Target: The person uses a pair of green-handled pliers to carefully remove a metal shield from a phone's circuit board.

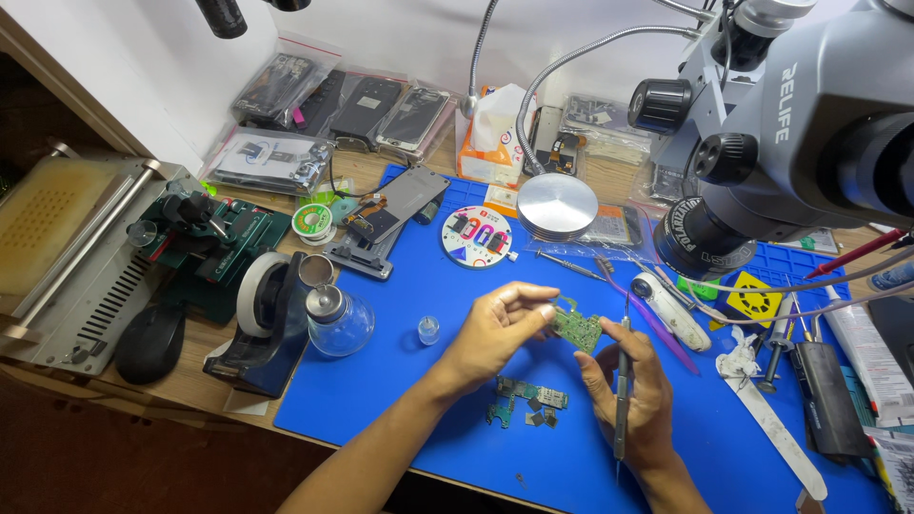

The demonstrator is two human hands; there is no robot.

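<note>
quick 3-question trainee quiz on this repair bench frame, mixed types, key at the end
1. True or false: the left hand pinches the green circuit board above the blue mat.
2. What does the right hand grip?
A. a slim metal tool
B. the tape dispenser
C. the black mouse
3. Fill in: small board pieces lie on the mat, between the two ____.

Key
1. True.
2. A: the slim metal tool runs upright through the fingers; the tape dispenser and black mouse sit untouched at the far left.
3. Forearms.
</note>
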